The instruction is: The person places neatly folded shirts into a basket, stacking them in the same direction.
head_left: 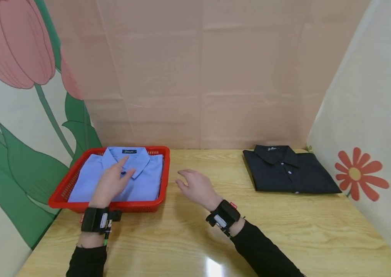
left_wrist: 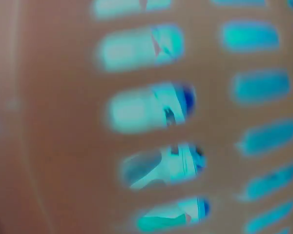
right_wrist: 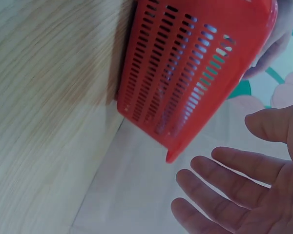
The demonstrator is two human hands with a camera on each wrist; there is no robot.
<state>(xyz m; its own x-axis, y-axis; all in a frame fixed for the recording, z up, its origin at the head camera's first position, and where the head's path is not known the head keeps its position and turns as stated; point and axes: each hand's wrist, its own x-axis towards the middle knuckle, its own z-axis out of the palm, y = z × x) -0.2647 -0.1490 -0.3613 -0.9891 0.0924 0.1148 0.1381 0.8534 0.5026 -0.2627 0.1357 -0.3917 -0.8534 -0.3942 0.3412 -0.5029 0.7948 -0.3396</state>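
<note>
A folded light-blue collared shirt (head_left: 147, 188) lies in a red slotted plastic basket (head_left: 165, 169) at the left of the table. Over this shirt, near its collar, is my left hand (head_left: 111, 181), thumb and index finger extended; whether it touches the cloth I cannot tell. My right hand (head_left: 199, 188) hovers just right of the basket, fingers loosely spread and holding nothing. In the right wrist view those fingers (right_wrist: 219, 195) stand apart from the basket's side wall (right_wrist: 161, 73). Blurred slots of the basket (left_wrist: 205, 112) fill the left wrist view.
A folded black collared shirt (head_left: 282, 173) lies at the right back of the wooden table (head_left: 167, 246). Behind the table hangs a plain pinkish-brown sheet (head_left: 199, 77). Flower-printed sheets stand at both sides, with the basket close to the left one.
</note>
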